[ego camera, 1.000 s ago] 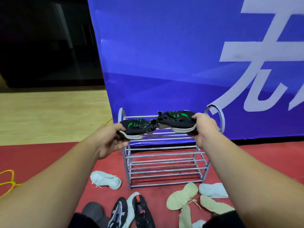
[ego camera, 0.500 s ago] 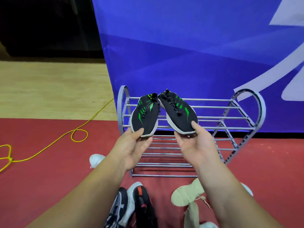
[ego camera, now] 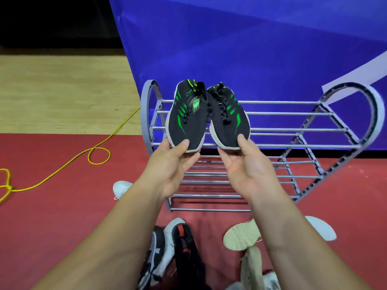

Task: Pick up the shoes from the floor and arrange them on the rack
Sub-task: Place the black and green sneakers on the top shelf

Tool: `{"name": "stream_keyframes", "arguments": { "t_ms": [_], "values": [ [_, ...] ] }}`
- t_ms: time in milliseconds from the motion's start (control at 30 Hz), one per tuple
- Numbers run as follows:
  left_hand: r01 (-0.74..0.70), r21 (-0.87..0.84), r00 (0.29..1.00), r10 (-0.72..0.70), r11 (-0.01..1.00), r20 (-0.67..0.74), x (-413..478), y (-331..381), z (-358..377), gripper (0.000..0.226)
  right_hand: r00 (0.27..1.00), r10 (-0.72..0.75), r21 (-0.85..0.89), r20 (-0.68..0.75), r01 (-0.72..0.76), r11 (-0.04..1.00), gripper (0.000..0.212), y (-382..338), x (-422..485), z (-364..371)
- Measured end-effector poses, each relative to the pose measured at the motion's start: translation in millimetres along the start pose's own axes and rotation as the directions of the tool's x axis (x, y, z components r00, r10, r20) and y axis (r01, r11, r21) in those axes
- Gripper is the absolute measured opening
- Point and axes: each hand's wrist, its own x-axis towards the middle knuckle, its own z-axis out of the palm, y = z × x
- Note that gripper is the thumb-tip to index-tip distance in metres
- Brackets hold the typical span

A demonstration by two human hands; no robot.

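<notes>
Shoes hang over the rack's top left end. My left hand pinches one toe, my right hand the other. Let go early and they may slip off the front bar.

place: indoor hall — wood floor | red mat | blue banner

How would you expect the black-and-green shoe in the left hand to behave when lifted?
Probably light: the left hand holds the shoe by its toe alone. Its knit upper looks soft, so likely flexible. Loose laces might snag the rack.
</notes>
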Motion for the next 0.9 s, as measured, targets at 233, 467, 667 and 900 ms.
{"name": "stream_keyframes", "arguments": {
  "t_ms": [233, 467, 667, 900],
  "values": [
    [-0.124, 0.391, 0.991, 0.137, 0.912, -0.007, 2, -4, -2, 0.058, 0.985, -0.162, -0.589, 0.064, 0.168, 0.791, 0.024, -5, 0, -7],
    [-0.213, 0.716, 0.954, 0.299, 0.665, 0.006, 3, -10, -8, 0.062, 0.957, -0.264, -0.853, 0.119, 0.234, 0.467, 0.05, 3, -1, -16],
    [-0.18, 0.793, 0.934, 0.354, 0.582, -0.048, 3, -7, -9, 0.076, 0.95, -0.28, -0.903, 0.137, 0.236, 0.359, 0.052, 6, 3, -20],
    [-0.042, 0.979, 0.865, 0.498, 0.2, -0.065, 3, -9, -7, 0.069, 0.942, -0.32, -0.941, 0.106, 0.199, 0.273, 0.065, 8, 0, -14]
  ]
}}
